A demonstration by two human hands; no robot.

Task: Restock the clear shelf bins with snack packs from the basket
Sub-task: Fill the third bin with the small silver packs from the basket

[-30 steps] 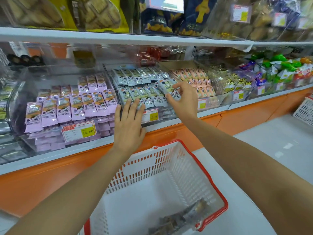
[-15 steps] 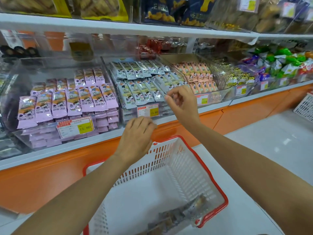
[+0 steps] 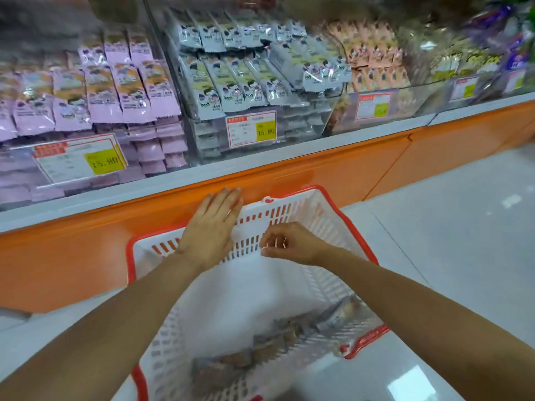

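A white basket [image 3: 321,209] with a red rim stands on the floor below the shelf. Several grey-brown snack packs [image 3: 278,340] lie at its near end. My left hand [image 3: 212,227] hovers flat over the basket's far wall, fingers straight, holding nothing. My right hand [image 3: 289,244] is over the basket's middle with fingers curled, and nothing shows in it. On the shelf, a clear bin [image 3: 254,131] holds grey-blue snack packs [image 3: 249,79], with one pack lying askew on the right side of the pile.
A clear bin of lilac packs [image 3: 95,94] sits to the left, one of peach packs [image 3: 373,59] to the right. Price tags [image 3: 251,128] hang on the bin fronts. An orange panel [image 3: 333,172] runs under the shelf edge. Pale tiled floor [image 3: 463,241] lies right of the basket.
Both hands have dropped from the grey-blue bin down to above the basket. The right hand no longer touches the packs. The view has tilted downward and closer.
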